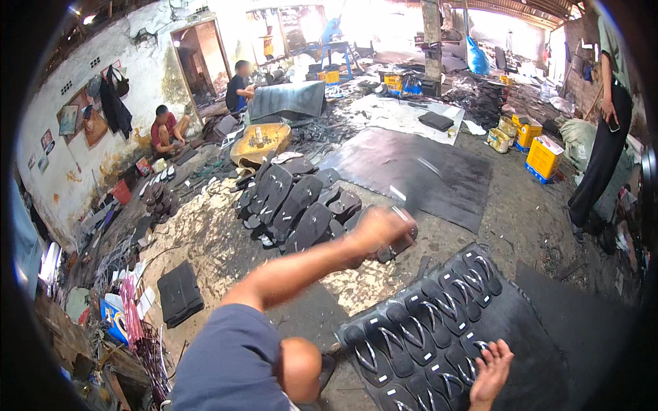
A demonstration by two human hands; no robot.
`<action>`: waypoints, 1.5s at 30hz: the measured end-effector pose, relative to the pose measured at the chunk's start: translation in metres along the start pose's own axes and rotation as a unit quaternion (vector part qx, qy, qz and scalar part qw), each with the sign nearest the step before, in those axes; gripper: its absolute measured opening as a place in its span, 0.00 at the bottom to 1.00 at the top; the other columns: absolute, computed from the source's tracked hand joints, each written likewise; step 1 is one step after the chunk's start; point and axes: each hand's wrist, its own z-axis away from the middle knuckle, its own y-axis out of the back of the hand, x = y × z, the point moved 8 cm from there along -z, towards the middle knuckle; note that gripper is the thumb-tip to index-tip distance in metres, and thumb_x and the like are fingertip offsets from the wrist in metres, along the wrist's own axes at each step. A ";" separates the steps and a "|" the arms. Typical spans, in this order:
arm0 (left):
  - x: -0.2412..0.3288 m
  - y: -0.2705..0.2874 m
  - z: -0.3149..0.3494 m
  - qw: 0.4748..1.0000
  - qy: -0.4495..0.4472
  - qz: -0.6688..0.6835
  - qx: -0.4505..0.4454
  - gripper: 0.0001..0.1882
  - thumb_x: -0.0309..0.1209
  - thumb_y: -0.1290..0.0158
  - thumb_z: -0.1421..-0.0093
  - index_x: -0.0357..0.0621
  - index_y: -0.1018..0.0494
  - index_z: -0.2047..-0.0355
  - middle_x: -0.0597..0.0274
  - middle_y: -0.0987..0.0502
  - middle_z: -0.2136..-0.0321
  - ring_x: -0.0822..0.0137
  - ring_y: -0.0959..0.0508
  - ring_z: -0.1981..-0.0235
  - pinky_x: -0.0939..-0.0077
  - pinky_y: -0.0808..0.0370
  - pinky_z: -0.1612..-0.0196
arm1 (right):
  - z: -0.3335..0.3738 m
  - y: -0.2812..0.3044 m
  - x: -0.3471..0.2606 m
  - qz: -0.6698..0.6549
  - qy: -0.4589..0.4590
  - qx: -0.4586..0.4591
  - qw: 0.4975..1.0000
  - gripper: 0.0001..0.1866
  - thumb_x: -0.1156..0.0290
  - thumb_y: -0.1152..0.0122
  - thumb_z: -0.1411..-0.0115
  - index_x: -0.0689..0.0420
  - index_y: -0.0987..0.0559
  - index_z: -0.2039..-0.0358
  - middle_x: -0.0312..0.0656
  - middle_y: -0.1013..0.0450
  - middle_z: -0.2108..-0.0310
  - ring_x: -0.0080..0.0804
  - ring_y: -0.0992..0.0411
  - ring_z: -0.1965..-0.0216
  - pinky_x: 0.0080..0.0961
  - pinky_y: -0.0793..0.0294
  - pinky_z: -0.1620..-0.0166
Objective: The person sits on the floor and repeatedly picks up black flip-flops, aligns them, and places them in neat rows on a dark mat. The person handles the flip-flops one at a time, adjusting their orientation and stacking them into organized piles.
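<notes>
Blurring at the centre of the frame, a worker's left hand point(381, 229) hung at a dark sole point(400, 249) on the right edge of a heap of dark footwear point(295, 212); the picture was too smeared to tell whether its fingers gripped anything. Just above, a streaked dark shape point(415, 183) with white marks showed against a large black sheet point(377, 151), held or loose, impossible to say. At lower right, the right hand point(491, 370) stood wide, fingers spread and nothing visible in it, near rows of black sandals point(399, 357) set close together on a black mat point(531, 342). That tight spacing looked the likeliest source of trouble: a low sweep of the right hand could have caught a shiny strap and skewed its neighbours. A hurried left hand could have let footwear fall onto the littered floor point(517, 219), or started a slide in the uneven heap. The bent knee point(301, 363) at lower centre, near the mat's left edge, risked disturbing the rows if the worker leaned farther.
</notes>
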 end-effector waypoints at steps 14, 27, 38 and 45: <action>-0.039 0.055 0.001 0.827 0.310 0.415 -0.218 0.27 0.54 0.40 0.38 0.37 0.19 0.67 0.62 0.18 0.75 0.71 0.22 0.77 0.71 0.23 0.71 | -0.018 -0.018 -0.032 0.149 0.059 0.026 0.987 0.27 0.66 0.38 0.34 0.60 0.31 0.38 0.49 0.25 0.47 0.34 0.25 0.50 0.31 0.24 0.49; 0.211 -0.117 0.033 0.657 0.158 0.452 -0.582 0.42 0.64 0.52 0.35 0.47 0.36 0.32 0.51 0.36 0.32 0.52 0.40 0.30 0.45 0.43 0.30 | 0.033 0.035 -0.027 0.274 0.097 -0.116 0.950 0.25 0.85 0.36 0.50 0.55 0.20 0.49 0.44 0.33 0.35 0.39 0.36 0.34 0.40 0.40 0.32; 0.249 -0.321 -0.081 0.690 0.293 0.587 -0.306 0.30 0.39 0.39 0.35 0.31 0.32 0.39 0.51 0.26 0.45 0.63 0.24 0.46 0.64 0.22 0.46 | -0.058 0.171 0.034 0.108 0.015 0.210 0.972 0.36 0.69 0.37 0.34 0.53 0.45 0.31 0.48 0.28 0.51 0.29 0.24 0.58 0.23 0.21 0.61; 0.237 -0.414 -0.053 0.769 0.348 0.417 -0.336 0.23 0.40 0.32 0.43 0.35 0.22 0.54 0.61 0.18 0.68 0.72 0.20 0.70 0.78 0.20 0.65 | -0.118 0.240 0.111 0.318 -0.020 0.240 0.917 0.28 0.68 0.34 0.39 0.60 0.28 0.39 0.54 0.25 0.47 0.42 0.25 0.49 0.35 0.27 0.46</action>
